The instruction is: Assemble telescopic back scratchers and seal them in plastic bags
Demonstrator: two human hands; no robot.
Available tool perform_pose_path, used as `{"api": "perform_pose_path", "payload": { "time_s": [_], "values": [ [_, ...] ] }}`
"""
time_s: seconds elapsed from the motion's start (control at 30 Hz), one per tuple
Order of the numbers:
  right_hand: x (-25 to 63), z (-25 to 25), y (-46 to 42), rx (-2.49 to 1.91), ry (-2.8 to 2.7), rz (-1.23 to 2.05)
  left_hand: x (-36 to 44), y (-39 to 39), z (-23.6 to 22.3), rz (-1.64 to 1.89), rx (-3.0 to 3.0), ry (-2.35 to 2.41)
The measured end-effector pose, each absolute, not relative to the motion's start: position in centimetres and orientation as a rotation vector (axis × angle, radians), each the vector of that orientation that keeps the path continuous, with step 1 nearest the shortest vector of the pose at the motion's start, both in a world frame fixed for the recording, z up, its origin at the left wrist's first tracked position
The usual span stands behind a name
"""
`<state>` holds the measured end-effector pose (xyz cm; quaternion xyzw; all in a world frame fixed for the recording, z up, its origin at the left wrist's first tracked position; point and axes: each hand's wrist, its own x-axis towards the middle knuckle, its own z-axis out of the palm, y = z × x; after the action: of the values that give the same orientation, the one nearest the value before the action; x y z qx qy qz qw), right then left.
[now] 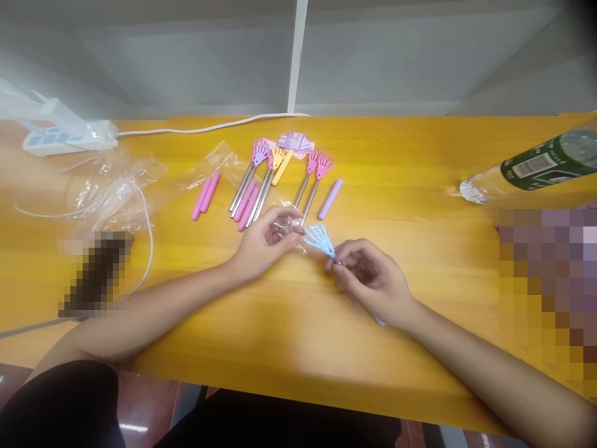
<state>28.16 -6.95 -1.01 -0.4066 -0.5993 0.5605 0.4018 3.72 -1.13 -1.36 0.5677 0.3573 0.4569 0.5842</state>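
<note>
My right hand (pixel 368 280) is closed round a light blue back scratcher with a hand-shaped claw (pixel 319 239); its handle end peeks out under the wrist. My left hand (pixel 268 239) pinches a clear plastic wrapper (pixel 288 225) right beside the blue claw. Just beyond the hands lie several pink, purple and yellow claw scratchers (pixel 270 177) with metal shafts on the yellow table (pixel 298 336).
A loose purple handle (pixel 330 199) and two pink handles (pixel 205 195) lie near the scratchers. Crumpled clear bags (pixel 112 193) sit at left by a white power strip (pixel 69 134) and cable. A lying plastic bottle (pixel 532 168) is at the right.
</note>
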Motion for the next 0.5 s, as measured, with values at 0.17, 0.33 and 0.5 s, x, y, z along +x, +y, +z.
{"api": "perform_pose_path", "payload": {
  "time_s": [0.17, 0.33, 0.5],
  "values": [
    [28.2, -1.4, -7.1, -1.017, -1.52, 1.352, 3.6, -1.1, -1.3, 1.05, 1.287, 0.836],
    [28.0, -1.1, -7.3, -1.004, -1.376, 1.481, 3.8, -1.3, -1.3, 1.063, 1.278, 0.864],
    [27.1, -0.1, -7.6, -1.037, -1.204, 1.729, 3.9, -1.6, -1.1, 1.044, 1.279, 0.895]
  ]
}}
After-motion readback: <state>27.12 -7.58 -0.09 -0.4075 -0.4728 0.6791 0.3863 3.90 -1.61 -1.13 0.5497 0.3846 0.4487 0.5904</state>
